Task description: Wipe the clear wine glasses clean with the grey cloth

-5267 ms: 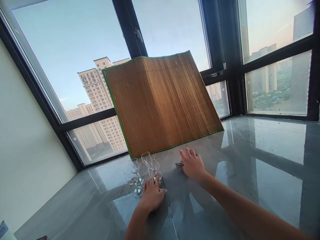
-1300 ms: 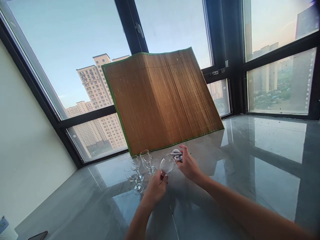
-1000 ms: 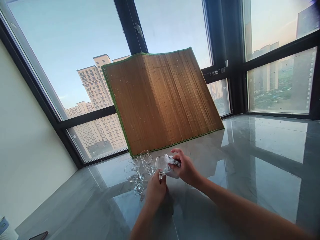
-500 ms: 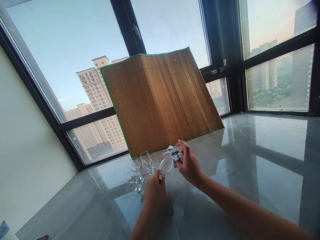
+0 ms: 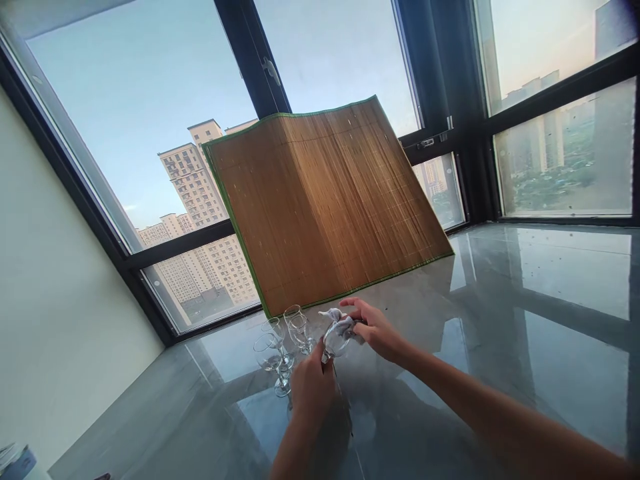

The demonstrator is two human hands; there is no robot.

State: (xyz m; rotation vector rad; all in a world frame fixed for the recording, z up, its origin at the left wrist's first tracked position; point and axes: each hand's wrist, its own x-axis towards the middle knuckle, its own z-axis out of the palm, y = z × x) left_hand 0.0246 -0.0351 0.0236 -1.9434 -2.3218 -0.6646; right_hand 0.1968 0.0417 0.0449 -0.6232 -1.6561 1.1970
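Note:
My left hand [image 5: 313,382] is closed around the lower part of a clear wine glass [image 5: 336,341], whose bowl tilts up and to the right. In my right hand [image 5: 374,327] a bunched white and grey cloth [image 5: 340,325] is pinched, pressed at the rim of that glass; whether part of it is inside the bowl I cannot tell for sure. Left of my left hand, several stemmed glasses stand upright close together; the nearest glass [image 5: 269,353] shows its foot on the glossy grey surface.
The shiny grey stone surface [image 5: 200,427] mirrors the windows. Behind the glasses a brown bamboo mat [image 5: 330,207] with green edging leans against the dark window frame [image 5: 255,60]. A white wall [image 5: 55,300] borders the left, and a white and blue object [image 5: 20,461] is cut off at the lower left.
My right hand has brought the cloth left and down onto the glass held by my left hand; before, cloth and bowl were slightly apart. The view has shifted a little.

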